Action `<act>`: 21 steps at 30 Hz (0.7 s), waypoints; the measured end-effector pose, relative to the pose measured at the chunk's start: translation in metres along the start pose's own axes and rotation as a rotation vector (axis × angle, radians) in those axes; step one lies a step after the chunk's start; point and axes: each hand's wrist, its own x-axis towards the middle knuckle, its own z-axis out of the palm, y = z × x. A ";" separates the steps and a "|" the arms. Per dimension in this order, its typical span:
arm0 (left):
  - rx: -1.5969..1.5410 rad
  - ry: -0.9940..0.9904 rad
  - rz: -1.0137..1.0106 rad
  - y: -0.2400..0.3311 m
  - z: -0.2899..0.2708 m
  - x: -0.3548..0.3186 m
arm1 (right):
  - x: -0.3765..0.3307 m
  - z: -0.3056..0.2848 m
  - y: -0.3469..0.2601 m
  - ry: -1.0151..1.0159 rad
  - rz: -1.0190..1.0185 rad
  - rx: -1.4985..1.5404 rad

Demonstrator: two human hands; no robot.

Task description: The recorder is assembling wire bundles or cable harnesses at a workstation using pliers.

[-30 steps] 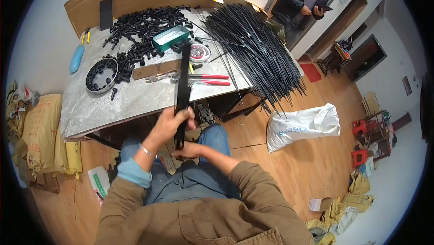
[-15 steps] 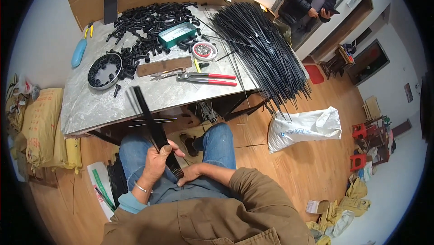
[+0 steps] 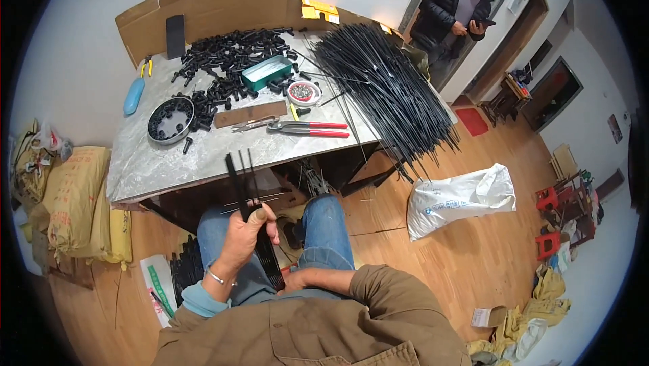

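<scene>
Over the lap, below the tabletop (image 3: pixel 203 163) edge: left hand (image 3: pixel 243 237) closed round bundled black rods (image 3: pixel 253 221), gathered upright to stay aligned; right hand (image 3: pixel 297 281) mostly hidden, grip unclear.

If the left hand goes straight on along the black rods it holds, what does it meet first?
Probably the near edge of the grey table: the left hand points its black rods up there, though depth is unclear.

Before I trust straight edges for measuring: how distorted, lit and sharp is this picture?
Head view: strong fisheye, so the table edge bows and a black rim rings the frame; light is soft and even, with a mild sheen on the tabletop; the left hand and its black rods look sharp; the right hand is mostly hidden.
</scene>
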 end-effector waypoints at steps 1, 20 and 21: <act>-0.038 0.016 0.008 -0.006 0.004 -0.001 | 0.007 0.007 0.012 0.028 -0.062 0.001; -0.056 -0.289 -0.123 -0.026 0.050 0.011 | -0.211 -0.205 -0.156 0.509 -0.999 0.787; -0.119 -0.241 -0.137 -0.024 0.050 0.007 | -0.212 -0.200 -0.163 0.562 -0.923 0.680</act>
